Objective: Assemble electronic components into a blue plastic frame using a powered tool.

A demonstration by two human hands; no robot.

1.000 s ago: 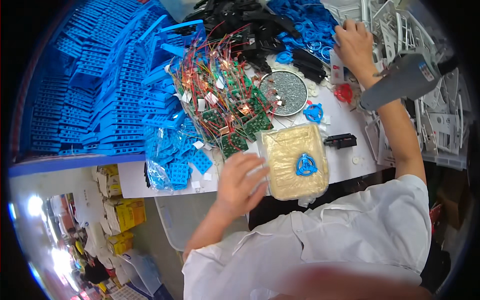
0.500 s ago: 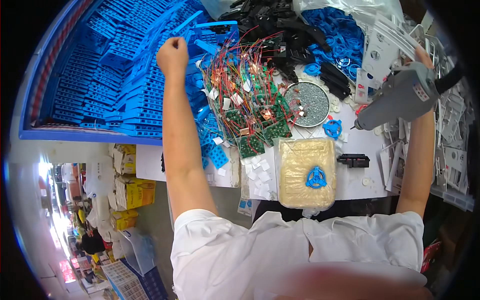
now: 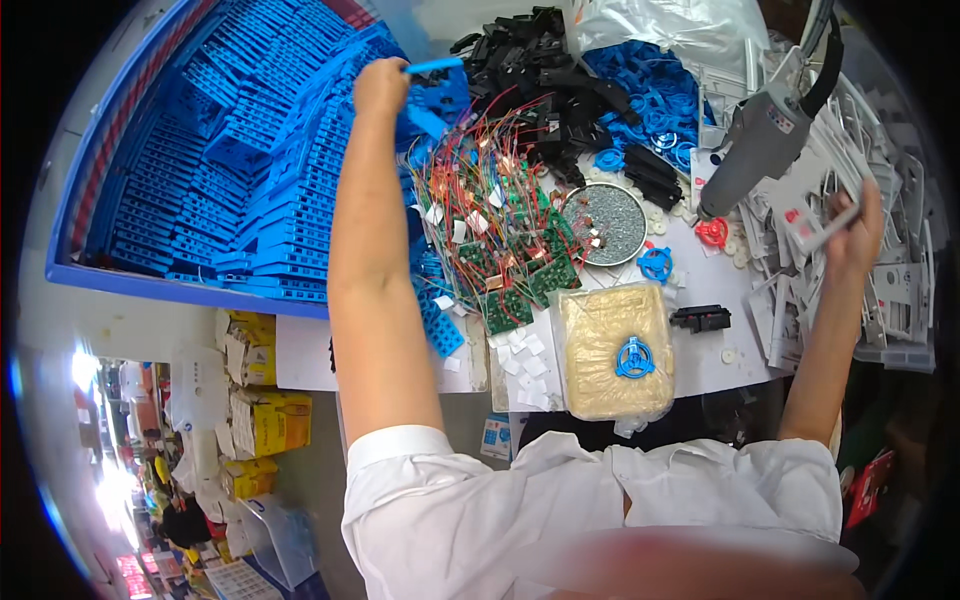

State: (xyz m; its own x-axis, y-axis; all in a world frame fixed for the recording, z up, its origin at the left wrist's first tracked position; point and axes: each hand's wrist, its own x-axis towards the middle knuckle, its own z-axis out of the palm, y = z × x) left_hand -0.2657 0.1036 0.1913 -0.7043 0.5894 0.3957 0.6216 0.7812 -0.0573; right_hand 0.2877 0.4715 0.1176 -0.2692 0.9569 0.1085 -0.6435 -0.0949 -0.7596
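Head view: holding a white panel (image 3: 797, 222) in the right hand (image 3: 856, 234), with fingers closed narrowly on its edge and the panel lying just to that hand's left, over a jumbled heap of white plastic parts (image 3: 900, 290). Touching a blue strip-like part (image 3: 436, 66) with the left hand (image 3: 382, 90), with fingers curled and the strip just to their right; cannot tell whether gripping it, with fingertips hidden. Near the right hand, up and to its left, hanging with tip pointing down: a grey powered tool (image 3: 752, 150), close above a red part (image 3: 712, 233). Just below and left of the left hand, packed in slanting rows: blue casings (image 3: 285, 190), inside a blue bin (image 3: 190, 290). Below and right of the left hand, tangled together: green circuit boards (image 3: 506, 308) with coloured wires. To its right, piled up: black parts (image 3: 560, 90), then blue rings (image 3: 650, 95). Between both hands, lower than either: a round dish (image 3: 611, 265) of small metal pieces. Well below and left of the right hand, wrapped in clear film: a tan block (image 3: 600, 380), bearing a blue wheel-like part (image 3: 634, 357), with a small black part (image 3: 702, 318) just beside.
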